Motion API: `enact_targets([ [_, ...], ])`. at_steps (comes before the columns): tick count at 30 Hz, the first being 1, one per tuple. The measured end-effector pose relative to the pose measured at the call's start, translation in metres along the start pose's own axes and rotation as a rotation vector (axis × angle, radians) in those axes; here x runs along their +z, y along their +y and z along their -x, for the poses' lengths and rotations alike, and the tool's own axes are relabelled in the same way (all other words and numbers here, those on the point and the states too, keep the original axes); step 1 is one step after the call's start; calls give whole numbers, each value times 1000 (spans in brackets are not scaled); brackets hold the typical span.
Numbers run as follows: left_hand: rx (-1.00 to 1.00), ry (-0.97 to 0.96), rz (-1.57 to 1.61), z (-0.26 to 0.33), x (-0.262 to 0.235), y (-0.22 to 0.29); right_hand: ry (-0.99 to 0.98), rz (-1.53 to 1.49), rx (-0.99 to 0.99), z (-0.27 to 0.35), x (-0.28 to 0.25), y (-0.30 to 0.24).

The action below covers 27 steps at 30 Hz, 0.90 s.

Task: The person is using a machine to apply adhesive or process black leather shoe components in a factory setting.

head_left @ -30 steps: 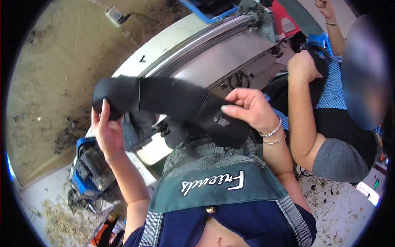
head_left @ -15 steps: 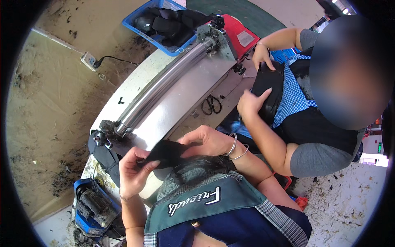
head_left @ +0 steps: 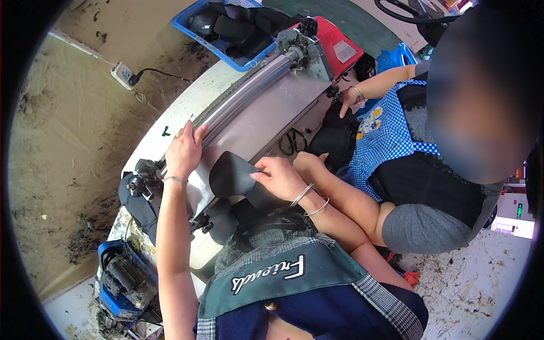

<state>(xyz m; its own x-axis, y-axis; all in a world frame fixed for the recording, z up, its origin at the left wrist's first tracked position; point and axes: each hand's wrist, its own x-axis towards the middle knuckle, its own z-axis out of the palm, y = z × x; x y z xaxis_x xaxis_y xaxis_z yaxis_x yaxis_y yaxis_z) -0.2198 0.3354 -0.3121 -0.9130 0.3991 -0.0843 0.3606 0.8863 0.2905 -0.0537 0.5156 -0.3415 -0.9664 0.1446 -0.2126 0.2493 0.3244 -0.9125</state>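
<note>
My right hand (head_left: 279, 177) pinches the edge of a black, rounded piece of sheet material (head_left: 231, 174), thumb on top, over the near edge of the machine's metal plate (head_left: 258, 122). My left hand (head_left: 184, 152) holds nothing. Its fingers reach forward onto the lower-left part of the shiny metal roller (head_left: 246, 93). More black pieces (head_left: 249, 211) lie at my lap, partly behind the held one. Beside me on the right, a co-worker's hand (head_left: 352, 101) rests on dark material (head_left: 334, 136); the co-worker's other hand is partly hidden behind my right hand.
A blue basket (head_left: 249, 65) of black pieces stands beyond the roller, near the machine's red end housing (head_left: 338, 48). A white power strip (head_left: 121, 75) with a black plug lies at left. A dirty blue device (head_left: 122, 283) sits at lower left. The co-worker's forearm runs close to mine.
My left hand has let go of the black piece and moved forward onto the roller. My right hand now holds a piece out over the plate. The co-worker's hands have lowered the dark material.
</note>
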Motion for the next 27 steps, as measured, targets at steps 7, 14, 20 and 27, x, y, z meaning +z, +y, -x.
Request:
enact_targets([
  [7, -132, -199, 27, -50, 8, 1, 219, 239, -130, -53, 4, -20],
  [14, 75, 9, 339, -33, -26, -3, 235, 528, -139, -5, 1, -9],
  [20, 247, 13, 378, 29, -71, 52, -615, 731, -157, -2, 103, 78],
  [27, 481, 615, 245, -22, -177, 50, -625, 581, -258, -20, 181, 119],
])
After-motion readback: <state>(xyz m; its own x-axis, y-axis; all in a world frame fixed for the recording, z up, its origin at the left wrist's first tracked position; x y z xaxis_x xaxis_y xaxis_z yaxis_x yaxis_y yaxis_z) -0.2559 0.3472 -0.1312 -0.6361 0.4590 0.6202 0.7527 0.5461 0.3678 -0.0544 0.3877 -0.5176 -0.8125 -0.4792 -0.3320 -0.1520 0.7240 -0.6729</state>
